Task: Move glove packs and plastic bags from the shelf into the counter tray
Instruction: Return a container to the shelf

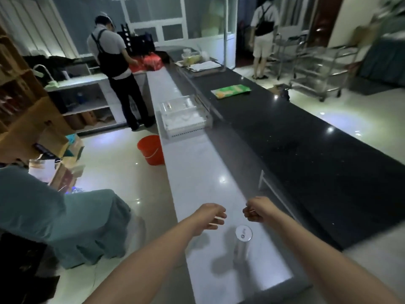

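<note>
Two hands reach out side by side over the near end of a long white counter, close together but not touching. The left hand has its fingers loosely curled and slightly apart, with nothing visible in them. The right hand is bunched with its fingers drawn together. A thin pale glint shows at the thumb, but whether it pinches anything cannot be told.

Just nearer than the hands, between the two forearms, a metal cylinder with a round white top stands upright on the counter. Farther along the same white counter sits the clear tray, well apart from both hands, with white contents too blurred to name.

Along the right runs a higher black counter, with a green packet lying flat on its far part. On the floor to the left stands a red bucket, beside the counter. The wooden shelf fills the left edge, with teal cloth draped nearer. At the far end stands a person in a dark apron, and a second person is far right by steel trolleys.
</note>
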Tool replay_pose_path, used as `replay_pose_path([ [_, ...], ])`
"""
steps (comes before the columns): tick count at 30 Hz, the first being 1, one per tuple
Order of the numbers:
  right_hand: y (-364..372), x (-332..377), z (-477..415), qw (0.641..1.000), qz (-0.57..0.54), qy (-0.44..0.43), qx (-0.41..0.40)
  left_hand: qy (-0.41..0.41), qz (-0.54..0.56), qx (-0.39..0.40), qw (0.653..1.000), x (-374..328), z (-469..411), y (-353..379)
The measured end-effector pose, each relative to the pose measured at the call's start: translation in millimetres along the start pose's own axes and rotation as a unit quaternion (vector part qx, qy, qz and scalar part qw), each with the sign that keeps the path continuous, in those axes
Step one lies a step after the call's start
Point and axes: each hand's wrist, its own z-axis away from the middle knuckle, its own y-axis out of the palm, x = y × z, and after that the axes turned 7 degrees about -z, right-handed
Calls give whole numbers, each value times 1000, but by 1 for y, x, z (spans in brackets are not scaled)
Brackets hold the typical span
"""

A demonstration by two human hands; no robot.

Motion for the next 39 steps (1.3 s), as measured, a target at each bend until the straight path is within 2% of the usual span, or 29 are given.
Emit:
replay_pose_path([
  [6, -9, -39, 38, 991, -85, 9, -101, 40, -92, 148, 984, -4, -19, 0],
  [11, 2, -72, 78, 978, -105, 4, -180, 109, -210, 250, 939, 7, -28, -5],
  [14, 11, -86, 95, 970, -122, -1, -210, 162, -234, 283, 916, 13, -27, 1],
  [22, 21, -100, 121, 964, -159, -48, -206, 264, -227, 267, 899, 21, -16, 24],
  [30, 6, -115, 140, 971, -137, -68, -186, 289, -266, 245, 887, 25, -1, 54],
  [39, -63, -142, 189, 963, -196, -54, -175, 285, -274, 283, 874, 16, 35, 127],
])
